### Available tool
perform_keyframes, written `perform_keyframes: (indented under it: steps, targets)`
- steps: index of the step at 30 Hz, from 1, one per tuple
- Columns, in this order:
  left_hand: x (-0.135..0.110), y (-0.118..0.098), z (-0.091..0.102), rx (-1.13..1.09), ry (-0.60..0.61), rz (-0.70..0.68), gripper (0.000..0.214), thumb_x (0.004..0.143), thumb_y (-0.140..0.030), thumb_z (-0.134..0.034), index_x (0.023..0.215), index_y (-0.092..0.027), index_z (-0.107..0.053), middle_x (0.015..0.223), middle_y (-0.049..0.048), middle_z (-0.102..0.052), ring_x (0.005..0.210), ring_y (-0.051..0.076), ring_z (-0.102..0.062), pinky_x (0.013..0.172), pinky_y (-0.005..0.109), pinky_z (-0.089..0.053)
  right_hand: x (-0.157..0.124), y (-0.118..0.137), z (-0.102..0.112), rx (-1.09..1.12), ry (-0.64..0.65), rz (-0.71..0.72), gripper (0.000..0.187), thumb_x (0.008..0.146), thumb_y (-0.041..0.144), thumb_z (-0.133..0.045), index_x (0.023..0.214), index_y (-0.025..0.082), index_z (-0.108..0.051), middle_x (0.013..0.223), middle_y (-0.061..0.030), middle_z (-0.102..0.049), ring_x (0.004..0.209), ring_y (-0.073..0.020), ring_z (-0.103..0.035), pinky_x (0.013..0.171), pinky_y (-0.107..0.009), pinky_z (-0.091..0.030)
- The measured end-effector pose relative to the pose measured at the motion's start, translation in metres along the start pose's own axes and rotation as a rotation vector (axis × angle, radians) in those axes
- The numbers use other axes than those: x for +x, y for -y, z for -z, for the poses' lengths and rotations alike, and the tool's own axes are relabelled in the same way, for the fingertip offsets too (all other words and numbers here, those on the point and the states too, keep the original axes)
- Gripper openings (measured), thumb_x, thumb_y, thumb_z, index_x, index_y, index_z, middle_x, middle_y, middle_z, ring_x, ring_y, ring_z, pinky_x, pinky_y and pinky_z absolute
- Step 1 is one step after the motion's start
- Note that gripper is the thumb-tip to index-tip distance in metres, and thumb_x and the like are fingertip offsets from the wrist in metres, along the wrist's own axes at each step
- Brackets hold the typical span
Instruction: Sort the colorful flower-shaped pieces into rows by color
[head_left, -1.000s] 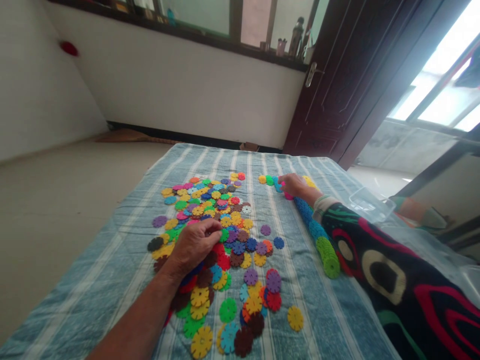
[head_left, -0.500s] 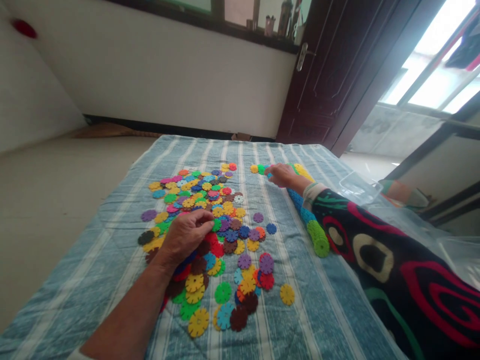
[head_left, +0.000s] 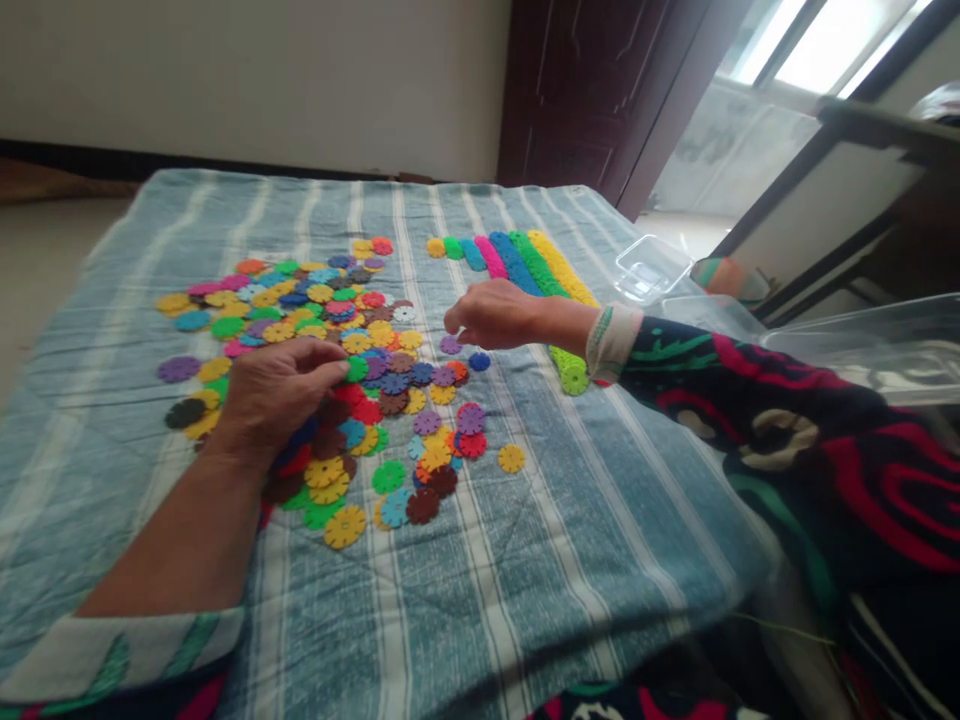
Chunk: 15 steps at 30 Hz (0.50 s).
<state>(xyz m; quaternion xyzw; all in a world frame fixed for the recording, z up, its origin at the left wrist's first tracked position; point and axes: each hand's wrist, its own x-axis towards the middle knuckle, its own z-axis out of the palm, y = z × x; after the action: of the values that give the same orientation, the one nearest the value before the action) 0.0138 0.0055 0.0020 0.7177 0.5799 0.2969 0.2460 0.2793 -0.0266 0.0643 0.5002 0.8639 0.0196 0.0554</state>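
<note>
My left hand is over the heap of notched plastic discs, thumb and forefinger pinched at the edge of a green disc. Brown, red and blue discs lie partly hidden under that hand. To the right, my right hand hovers with fingers bent and slightly apart; nothing shows in them. Just below its fingertips is a purple disc. Beyond my right wrist, discs of one colour are laid in slanting stacked rows, including a yellow row, a pink row and a light green row, partly covered by my forearm.
A blue and white striped cloth covers the table. Clear plastic containers stand at the right edge, beside an orange and green item. A dark door and a pale wall are behind the table.
My right hand has come back from the far end of the rows toward the heap. My left hand stays by the green disc. The view has tilted down and turned right.
</note>
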Motion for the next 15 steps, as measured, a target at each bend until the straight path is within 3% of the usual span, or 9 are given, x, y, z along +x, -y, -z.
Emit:
perform_keyframes:
  steps: [7,15]
  targets:
    - [-0.007,-0.012,-0.003,-0.123,-0.003,0.103,0.039,0.062,-0.035,-0.064,0.095,-0.016,-0.073,0.07,-0.0018,-0.067,0.048,0.01,-0.058,0.043,0.018,-0.047,-0.017,0.017,-0.006,0.016,0.048,0.036,0.023,0.088,0.016,-0.054,0.104,0.017,-0.071,0.102,-0.0106,-0.072,0.088,-0.0207,-0.06,0.067,-0.03,-0.031]
    - [-0.007,-0.016,-0.001,-0.084,0.019,0.099,0.035,0.067,-0.028,-0.065,0.098,-0.015,-0.073,0.076,-0.0006,-0.071,0.052,0.01,-0.061,0.046,0.017,-0.048,-0.027,0.03,-0.004,-0.016,0.112,0.055,0.021,0.09,0.019,-0.053,0.102,0.016,-0.07,0.102,-0.0139,-0.072,0.085,-0.0221,-0.062,0.065,-0.03,-0.034]
